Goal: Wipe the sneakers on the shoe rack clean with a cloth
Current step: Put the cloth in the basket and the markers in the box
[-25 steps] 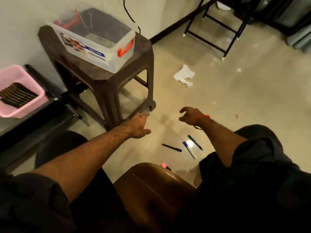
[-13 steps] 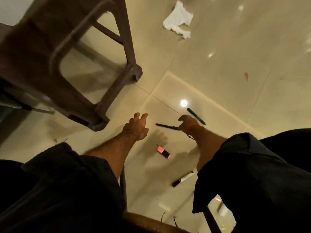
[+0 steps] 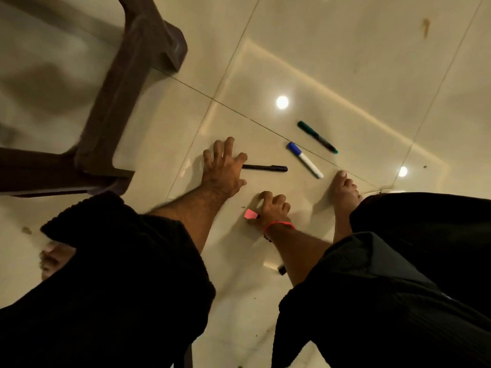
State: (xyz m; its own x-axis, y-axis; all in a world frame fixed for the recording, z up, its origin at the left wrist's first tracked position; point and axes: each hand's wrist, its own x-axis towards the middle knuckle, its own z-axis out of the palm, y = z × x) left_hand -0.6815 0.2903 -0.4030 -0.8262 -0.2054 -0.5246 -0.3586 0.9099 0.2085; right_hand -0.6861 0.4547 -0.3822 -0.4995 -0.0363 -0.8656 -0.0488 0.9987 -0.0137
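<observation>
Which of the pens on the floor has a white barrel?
The blue-capped marker, lying between the black pen by the left hand and the green marker. Those two are dark along their whole length.

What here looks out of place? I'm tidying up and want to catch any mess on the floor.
Pens lie scattered on the floor tiles: a green marker, a blue-capped marker and a black pen by the left hand. The right hand holds a pink highlighter. A brown stain marks a far tile.
</observation>
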